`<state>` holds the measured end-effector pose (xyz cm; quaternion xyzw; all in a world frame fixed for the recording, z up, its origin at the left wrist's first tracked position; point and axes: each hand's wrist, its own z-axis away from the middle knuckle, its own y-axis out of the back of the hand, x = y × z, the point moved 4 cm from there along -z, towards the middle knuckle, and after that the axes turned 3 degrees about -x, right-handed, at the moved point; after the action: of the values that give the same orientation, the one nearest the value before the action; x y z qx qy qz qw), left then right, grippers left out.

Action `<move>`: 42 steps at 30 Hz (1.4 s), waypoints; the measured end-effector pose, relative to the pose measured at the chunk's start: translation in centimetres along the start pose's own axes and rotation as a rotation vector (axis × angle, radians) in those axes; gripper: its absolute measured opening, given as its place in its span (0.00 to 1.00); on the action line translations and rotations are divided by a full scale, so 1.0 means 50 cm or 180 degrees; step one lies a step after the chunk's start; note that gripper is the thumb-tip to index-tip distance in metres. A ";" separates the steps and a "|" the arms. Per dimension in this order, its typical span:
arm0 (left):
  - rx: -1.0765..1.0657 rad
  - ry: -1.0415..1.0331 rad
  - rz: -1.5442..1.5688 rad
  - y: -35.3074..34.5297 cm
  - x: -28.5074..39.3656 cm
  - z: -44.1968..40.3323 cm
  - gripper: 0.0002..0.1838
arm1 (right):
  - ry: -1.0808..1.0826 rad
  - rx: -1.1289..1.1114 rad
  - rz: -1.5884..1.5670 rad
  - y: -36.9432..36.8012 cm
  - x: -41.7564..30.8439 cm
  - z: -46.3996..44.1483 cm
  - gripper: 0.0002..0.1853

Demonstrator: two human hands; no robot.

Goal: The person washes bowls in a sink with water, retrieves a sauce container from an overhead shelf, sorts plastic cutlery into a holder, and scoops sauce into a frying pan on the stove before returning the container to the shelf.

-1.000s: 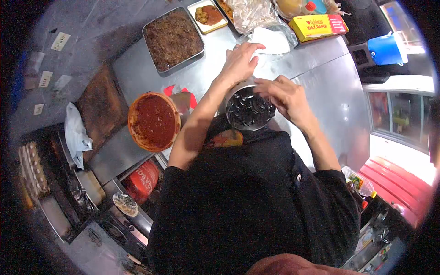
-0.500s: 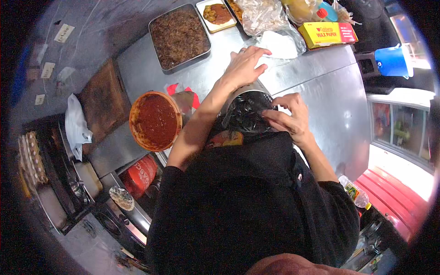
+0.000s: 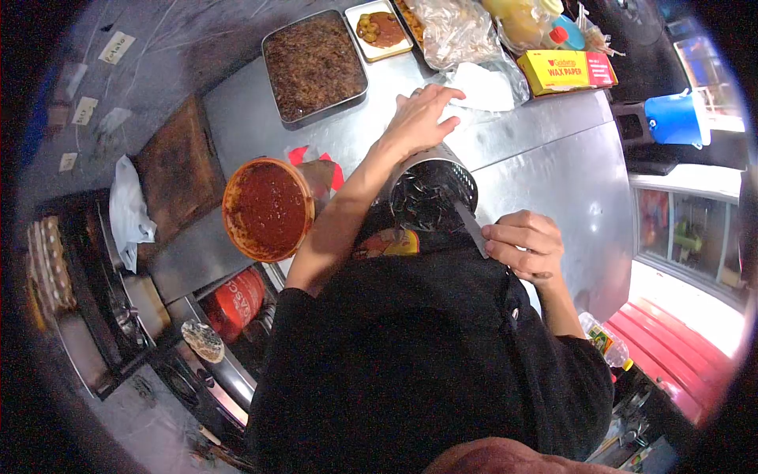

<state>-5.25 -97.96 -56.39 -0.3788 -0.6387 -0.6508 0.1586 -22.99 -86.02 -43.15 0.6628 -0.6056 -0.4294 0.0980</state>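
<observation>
A perforated metal canister (image 3: 464, 181) lies tilted near my body, its mouth facing me and several dark utensils inside. Against its far side rests my left hand (image 3: 422, 118), fingers spread. My right hand (image 3: 525, 246) is closed by the canister's mouth, its fingertips at the end of a flat grey utensil (image 3: 470, 227) that sticks out of the canister. Left of my left forearm stands an orange-rimmed tub of red sauce (image 3: 268, 209).
A tray of dark shredded food (image 3: 314, 67) and a small white dish (image 3: 379, 30) are at the back. A yellow wax paper box (image 3: 564, 71) sits back right beside plastic bags (image 3: 454, 35). A wooden board (image 3: 178, 174) is at the left.
My right hand has moved from inside the canister's mouth to its lower right, and the flat grey utensil now sticks out. The canister has tipped over further. My left hand stays on its far side.
</observation>
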 end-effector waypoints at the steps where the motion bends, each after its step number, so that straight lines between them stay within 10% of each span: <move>1: -0.0017 0.0024 -0.0007 -0.001 0.000 0.000 0.22 | -0.0017 -0.0073 -0.0026 0.001 0.000 -0.002 0.05; 3: 0.0007 0.0030 -0.0047 -0.001 -0.001 0.000 0.22 | -0.0058 -0.0212 -0.0068 0.005 -0.002 -0.007 0.06; 9: -0.0003 0.0089 0.0050 -0.001 -0.006 -0.004 0.23 | -0.2096 0.2608 -0.1229 0.070 0.063 0.020 0.07; 20: 0.0193 -0.0161 0.0762 -0.010 -0.034 -0.020 0.21 | -0.3111 0.2793 -0.1405 0.157 0.198 0.021 0.14; 25: 0.0353 0.0057 0.0415 0.010 -0.035 -0.026 0.20 | -0.4096 0.0407 -0.1234 0.063 0.249 0.016 0.23; 28: 0.0722 0.0378 0.0323 0.007 -0.099 -0.038 0.18 | -0.3400 -0.1267 -0.0728 -0.049 0.233 0.000 0.35; 32: 0.1594 0.0720 -0.0111 0.046 -0.157 -0.028 0.15 | -0.2838 -0.1752 -0.0343 -0.107 0.288 -0.030 0.29; 36: 0.2018 0.0965 0.0077 0.113 -0.130 0.012 0.13 | -0.3640 -0.2700 -0.2259 -0.140 0.346 -0.062 0.19; 42: 0.2209 0.1028 0.0346 0.181 -0.084 0.047 0.13 | -0.2792 -0.2691 -0.1137 -0.136 0.338 -0.079 0.17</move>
<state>4.46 -98.11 -53.12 -0.2285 -0.7667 -0.4378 0.4102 -17.12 -100.88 -52.76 0.4201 -0.2476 -0.8728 0.0210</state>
